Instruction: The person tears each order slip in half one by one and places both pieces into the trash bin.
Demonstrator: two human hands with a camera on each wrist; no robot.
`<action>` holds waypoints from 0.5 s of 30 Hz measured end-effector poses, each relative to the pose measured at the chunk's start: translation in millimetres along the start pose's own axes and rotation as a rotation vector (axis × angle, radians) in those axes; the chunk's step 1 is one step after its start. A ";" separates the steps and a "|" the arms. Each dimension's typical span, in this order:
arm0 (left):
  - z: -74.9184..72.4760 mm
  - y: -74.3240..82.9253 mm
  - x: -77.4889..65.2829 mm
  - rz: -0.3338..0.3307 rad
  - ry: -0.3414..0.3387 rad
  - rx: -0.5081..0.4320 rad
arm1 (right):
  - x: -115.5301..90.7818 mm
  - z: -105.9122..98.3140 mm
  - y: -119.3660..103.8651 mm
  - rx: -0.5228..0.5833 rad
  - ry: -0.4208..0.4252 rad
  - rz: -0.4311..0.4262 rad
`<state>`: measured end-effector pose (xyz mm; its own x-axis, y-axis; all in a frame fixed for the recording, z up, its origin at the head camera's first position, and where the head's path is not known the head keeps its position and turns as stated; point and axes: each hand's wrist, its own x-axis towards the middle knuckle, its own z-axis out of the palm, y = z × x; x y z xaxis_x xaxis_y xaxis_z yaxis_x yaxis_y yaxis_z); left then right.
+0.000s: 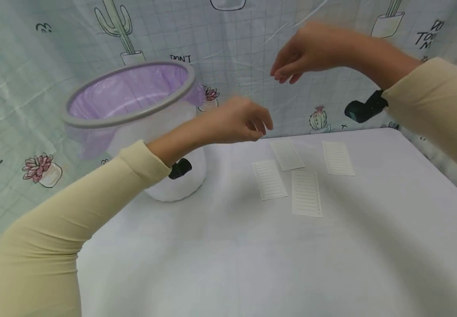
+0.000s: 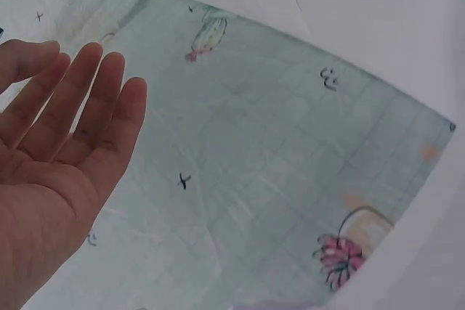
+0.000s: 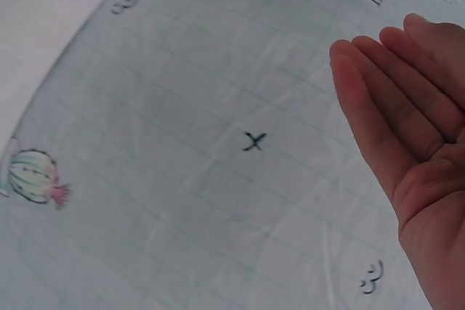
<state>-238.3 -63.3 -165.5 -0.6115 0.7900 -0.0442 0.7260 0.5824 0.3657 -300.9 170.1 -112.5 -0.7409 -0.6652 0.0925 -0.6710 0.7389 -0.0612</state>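
Both hands are raised above the far part of the white table. The left hand (image 1: 241,121) hovers just right of the bin, its fingers loosely bent with nothing in them; in the left wrist view the palm of that hand (image 2: 54,157) shows bare. Higher and farther right, the right hand (image 1: 311,50) hangs in front of the backdrop, fingers drooping. Its bare palm (image 3: 429,157) faces the right wrist camera. Below the hands lie several lined paper slips, among them a front slip (image 1: 306,193), a left slip (image 1: 269,179), a back slip (image 1: 287,155) and a right slip (image 1: 338,158).
A white bin (image 1: 177,187) with a grey rim (image 1: 133,119) and a purple liner (image 1: 129,92) stands at the table's left. A cactus-print curtain (image 1: 244,48) hangs behind the white table (image 1: 228,255). Black wrist cameras sit at both cuffs.
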 end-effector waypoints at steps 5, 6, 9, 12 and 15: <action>21.7 -5.3 3.1 0.037 -0.014 -0.007 | -26.7 24.9 5.2 0.021 0.010 0.017; 26.1 -7.6 3.6 0.044 -0.016 -0.016 | -31.2 29.6 5.5 0.032 0.009 0.024; 39.6 -15.8 4.5 0.053 -0.016 -0.039 | -43.5 42.2 6.2 0.057 0.001 0.041; 52.4 -24.0 4.8 0.066 -0.003 -0.070 | -54.2 53.4 7.3 0.081 -0.004 0.049; 63.4 -29.9 5.9 0.068 0.017 -0.109 | -64.1 63.7 9.8 0.095 -0.009 0.063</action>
<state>-243.7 -63.9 -235.7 -0.5678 0.8232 -0.0005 0.7283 0.5026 0.4658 -261.8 213.2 -182.4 -0.7818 -0.6188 0.0769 -0.6222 0.7663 -0.1602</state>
